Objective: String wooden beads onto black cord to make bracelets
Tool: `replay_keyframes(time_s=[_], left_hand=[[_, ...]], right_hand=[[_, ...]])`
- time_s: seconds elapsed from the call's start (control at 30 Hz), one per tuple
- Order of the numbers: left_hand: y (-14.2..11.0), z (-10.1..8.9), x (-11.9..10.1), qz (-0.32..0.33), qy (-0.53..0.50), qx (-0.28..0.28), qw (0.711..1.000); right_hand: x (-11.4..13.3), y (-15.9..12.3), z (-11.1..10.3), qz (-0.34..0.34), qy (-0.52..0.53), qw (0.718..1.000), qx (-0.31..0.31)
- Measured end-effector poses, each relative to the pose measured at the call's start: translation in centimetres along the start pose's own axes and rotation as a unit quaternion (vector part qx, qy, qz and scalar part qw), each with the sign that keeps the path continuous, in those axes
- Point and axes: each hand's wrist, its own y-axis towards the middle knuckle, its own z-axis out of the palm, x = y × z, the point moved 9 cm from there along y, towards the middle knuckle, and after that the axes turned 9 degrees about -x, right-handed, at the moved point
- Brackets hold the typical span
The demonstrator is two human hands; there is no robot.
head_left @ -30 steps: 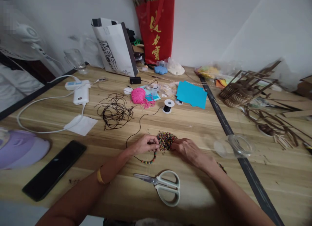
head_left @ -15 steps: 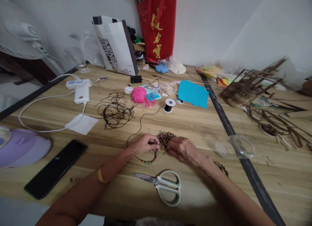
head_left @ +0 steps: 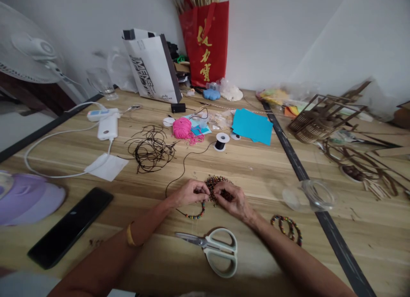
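Observation:
My left hand [head_left: 189, 193] pinches the end of a thin black cord strung with several coloured beads [head_left: 196, 214], which hangs in a curve under the hand. My right hand [head_left: 231, 197] rests on a pile of small coloured beads [head_left: 214, 182], its fingertips closed together right beside the left hand's; whether a bead sits between them is hidden. The black cord [head_left: 183, 160] runs back across the wooden table [head_left: 256, 164] to a small spool [head_left: 221, 141].
White-handled scissors [head_left: 215, 250] lie just in front of my hands. Finished bead bracelets [head_left: 287, 227] and a clear glass jar on its side [head_left: 307, 194] are to the right. A black phone [head_left: 69, 225], tangled dark cord [head_left: 150, 147], pink yarn [head_left: 182, 128] and blue paper [head_left: 252, 126] lie around.
My right hand has slid left over the bead pile and met the left hand's fingertips. The bracelets by my right forearm have come into view.

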Motion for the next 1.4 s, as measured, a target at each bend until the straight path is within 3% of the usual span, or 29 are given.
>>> replay_keyframes(time_s=[1.4], left_hand=[[-0.11,0.04,-0.22,0.013,0.008,0.007,1.0]], right_hand=[[0.06,-0.1,0.7,-0.006,0.014,0.999,0.047]])
